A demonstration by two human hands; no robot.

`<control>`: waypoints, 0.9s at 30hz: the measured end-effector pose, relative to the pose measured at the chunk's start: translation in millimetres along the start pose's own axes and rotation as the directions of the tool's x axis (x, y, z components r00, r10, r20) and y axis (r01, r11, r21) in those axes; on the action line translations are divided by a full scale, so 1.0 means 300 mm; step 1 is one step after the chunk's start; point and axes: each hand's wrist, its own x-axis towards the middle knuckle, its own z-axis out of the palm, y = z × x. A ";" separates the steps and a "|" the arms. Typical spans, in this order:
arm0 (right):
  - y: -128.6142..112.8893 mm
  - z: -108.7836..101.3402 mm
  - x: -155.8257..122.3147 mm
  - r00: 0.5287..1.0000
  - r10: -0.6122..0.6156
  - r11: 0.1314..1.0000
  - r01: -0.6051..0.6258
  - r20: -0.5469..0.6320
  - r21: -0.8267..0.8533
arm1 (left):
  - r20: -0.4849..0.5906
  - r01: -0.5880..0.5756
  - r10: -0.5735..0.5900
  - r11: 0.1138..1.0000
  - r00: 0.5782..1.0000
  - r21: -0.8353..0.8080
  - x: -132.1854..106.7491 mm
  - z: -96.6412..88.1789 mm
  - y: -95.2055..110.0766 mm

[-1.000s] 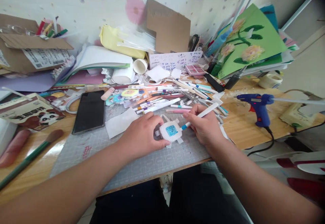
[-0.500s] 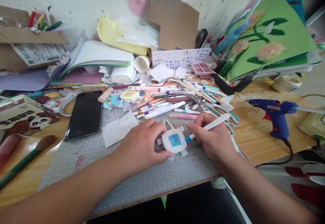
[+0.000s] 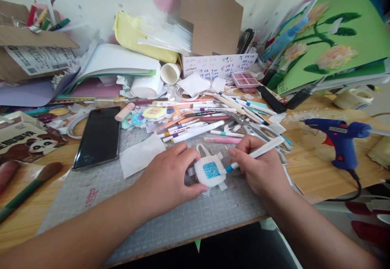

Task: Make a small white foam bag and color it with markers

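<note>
The left hand (image 3: 169, 175), thumb and forefinger curved around its left side, steadies a blue-centred white piece (image 3: 211, 170) on the grey mat (image 3: 189, 222), while the right hand (image 3: 263, 173) pinches a white marker (image 3: 268, 146), blue end at the piece's right edge, before scattered pens (image 3: 199, 131).

Blue glue gun (image 3: 343, 139); black phone (image 3: 98, 138); panda-printed box (image 3: 29, 139)

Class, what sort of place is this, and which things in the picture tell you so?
Probably a craft table, perhaps at home: a cutting mat covers part of the wooden top, a glue gun stands to the right, and pens and scissors lie in a heap behind the hands.
</note>
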 end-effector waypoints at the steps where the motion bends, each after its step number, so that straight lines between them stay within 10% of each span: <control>1: 0.000 0.000 0.001 1.000 0.015 0.999 -0.015 -0.010 0.042 | 0.004 0.002 -0.002 1.000 1.000 -0.002 0.000 0.000 0.001; 27: 0.000 0.005 -0.004 1.000 -0.006 1.000 0.006 0.006 0.021 | 0.045 0.027 -0.026 0.999 0.999 -0.027 -0.002 -0.012 0.009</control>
